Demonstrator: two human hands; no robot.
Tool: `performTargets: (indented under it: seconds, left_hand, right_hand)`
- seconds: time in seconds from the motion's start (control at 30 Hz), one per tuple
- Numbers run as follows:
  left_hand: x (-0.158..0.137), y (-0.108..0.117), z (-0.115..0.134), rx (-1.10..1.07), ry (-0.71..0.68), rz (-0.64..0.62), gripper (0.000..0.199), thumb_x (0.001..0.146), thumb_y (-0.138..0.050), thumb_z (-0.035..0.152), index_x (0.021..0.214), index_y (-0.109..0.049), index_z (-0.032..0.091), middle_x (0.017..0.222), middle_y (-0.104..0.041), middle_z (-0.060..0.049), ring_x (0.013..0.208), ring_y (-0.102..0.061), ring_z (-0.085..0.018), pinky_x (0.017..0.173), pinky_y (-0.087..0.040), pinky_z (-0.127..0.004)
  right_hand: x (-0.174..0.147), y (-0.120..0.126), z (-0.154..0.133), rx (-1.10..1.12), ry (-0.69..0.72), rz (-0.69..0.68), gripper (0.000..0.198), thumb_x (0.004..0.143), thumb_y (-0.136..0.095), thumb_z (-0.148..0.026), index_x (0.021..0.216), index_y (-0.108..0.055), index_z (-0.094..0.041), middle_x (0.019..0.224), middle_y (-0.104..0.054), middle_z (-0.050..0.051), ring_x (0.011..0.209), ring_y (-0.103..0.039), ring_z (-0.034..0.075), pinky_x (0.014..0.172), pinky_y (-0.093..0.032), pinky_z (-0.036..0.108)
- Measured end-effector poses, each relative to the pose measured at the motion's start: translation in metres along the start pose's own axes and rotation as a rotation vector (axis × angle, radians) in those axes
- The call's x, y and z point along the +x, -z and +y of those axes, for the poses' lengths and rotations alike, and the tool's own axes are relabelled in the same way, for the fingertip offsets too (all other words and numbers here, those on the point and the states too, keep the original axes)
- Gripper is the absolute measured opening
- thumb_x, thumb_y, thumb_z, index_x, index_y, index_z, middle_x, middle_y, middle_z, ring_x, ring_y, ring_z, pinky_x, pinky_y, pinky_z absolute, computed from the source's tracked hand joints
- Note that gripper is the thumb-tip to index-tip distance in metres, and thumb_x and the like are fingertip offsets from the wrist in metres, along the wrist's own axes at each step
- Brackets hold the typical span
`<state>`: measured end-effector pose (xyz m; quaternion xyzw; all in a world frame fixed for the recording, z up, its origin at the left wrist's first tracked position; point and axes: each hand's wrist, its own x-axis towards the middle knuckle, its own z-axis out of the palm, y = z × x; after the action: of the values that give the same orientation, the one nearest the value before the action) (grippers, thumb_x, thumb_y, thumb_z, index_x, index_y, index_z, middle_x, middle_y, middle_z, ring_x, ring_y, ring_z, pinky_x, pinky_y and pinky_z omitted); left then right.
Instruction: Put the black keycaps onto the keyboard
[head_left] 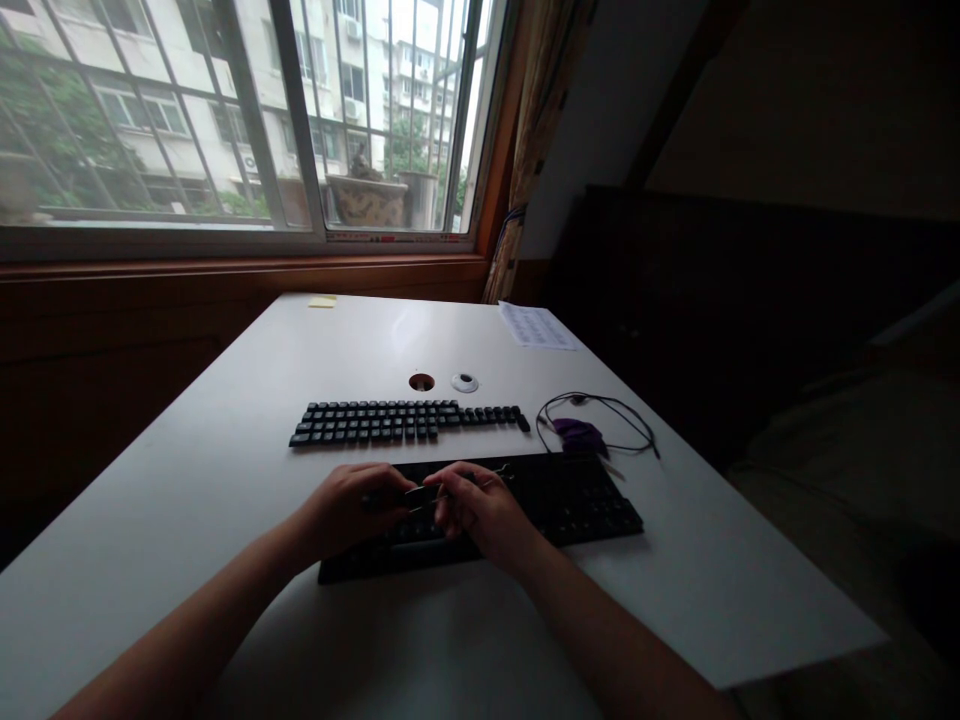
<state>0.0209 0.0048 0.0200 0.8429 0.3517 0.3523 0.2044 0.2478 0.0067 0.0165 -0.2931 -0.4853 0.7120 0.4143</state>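
My left hand (pixel 358 508) is above the left part of a black keyboard (pixel 577 500), its fingers closed round a small dark piece I cannot make out. Beside it my right hand (pixel 476 500) grips a thin wire keycap puller (pixel 421 490). Its metal wires reach toward the left fingertips, and more thin metal shows past the right knuckles. The two hands nearly meet over the keyboard, hiding much of its middle. Behind the keyboard, loose black keycaps (pixel 367 422) lie in rows on the white table (pixel 187 450).
To the right of the keycaps lie a coiled black cable (pixel 630 408) and a purple cloth-like item (pixel 579 434). Farther back are a round table hole (pixel 421 382), a white ring-shaped cover (pixel 464 382), printed paper (pixel 536 327) and a yellow note (pixel 322 301).
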Motion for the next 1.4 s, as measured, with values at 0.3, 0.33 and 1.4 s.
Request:
performTargets:
  seconds: [0.3, 0.33, 1.4]
  left_hand:
    - [0.003, 0.002, 0.011, -0.092, -0.096, 0.078, 0.021, 0.083, -0.067, 0.018, 0.104, -0.068, 0.018, 0.088, -0.072, -0.007, 0.073, -0.067, -0.014, 0.065, -0.054, -0.023]
    - [0.003, 0.003, 0.012, -0.090, -0.094, 0.098, 0.021, 0.083, -0.067, 0.017, 0.103, -0.068, 0.018, 0.088, -0.072, -0.006, 0.073, -0.067, -0.014, 0.065, -0.054, -0.023]
    - [0.002, 0.011, 0.015, -0.095, -0.072, -0.033, 0.021, 0.084, -0.065, 0.019, 0.104, -0.070, 0.018, 0.089, -0.072, -0.006, 0.074, -0.067, -0.015, 0.067, -0.054, -0.024]
  right_hand:
    - [-0.001, 0.002, -0.004, 0.211, -0.088, -0.059, 0.045, 0.089, -0.058, -0.055, 0.098, -0.073, -0.014, 0.066, -0.070, 0.004, 0.048, -0.061, 0.010, 0.046, -0.048, 0.020]
    - [-0.001, 0.002, -0.005, 0.228, -0.091, -0.028, 0.045, 0.089, -0.058, -0.056, 0.098, -0.073, -0.014, 0.066, -0.069, 0.004, 0.046, -0.060, 0.010, 0.044, -0.046, 0.020]
    - [-0.008, 0.015, -0.019, -0.669, 0.313, -0.088, 0.007, 0.086, -0.069, -0.026, 0.082, -0.067, -0.020, 0.083, -0.054, -0.002, 0.059, -0.056, 0.008, 0.057, -0.045, 0.023]
